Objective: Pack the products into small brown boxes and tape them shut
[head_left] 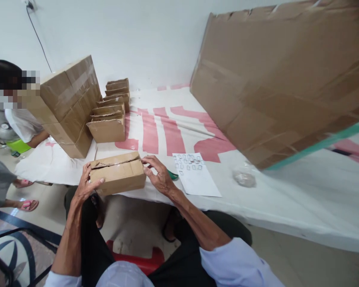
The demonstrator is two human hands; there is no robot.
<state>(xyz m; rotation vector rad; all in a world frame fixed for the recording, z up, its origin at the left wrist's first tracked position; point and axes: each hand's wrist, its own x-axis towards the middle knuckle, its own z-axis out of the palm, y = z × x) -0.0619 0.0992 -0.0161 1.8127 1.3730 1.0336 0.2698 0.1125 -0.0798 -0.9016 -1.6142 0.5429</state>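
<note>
A small brown cardboard box is at the table's front edge, its top flaps nearly meeting with a narrow dark gap between them. My left hand grips its left end, the thumb lying along the front side. At the right end, my right hand holds the top corner between thumb and fingers. Just beyond that hand, part of a green object shows on the table. A white paper sheet with rows of small printed marks lies to the right.
Stacked boxes and several open-topped boxes stand at the back left. A large cardboard piece leans at the right, behind a clear plastic bundle. Another person is at the far left.
</note>
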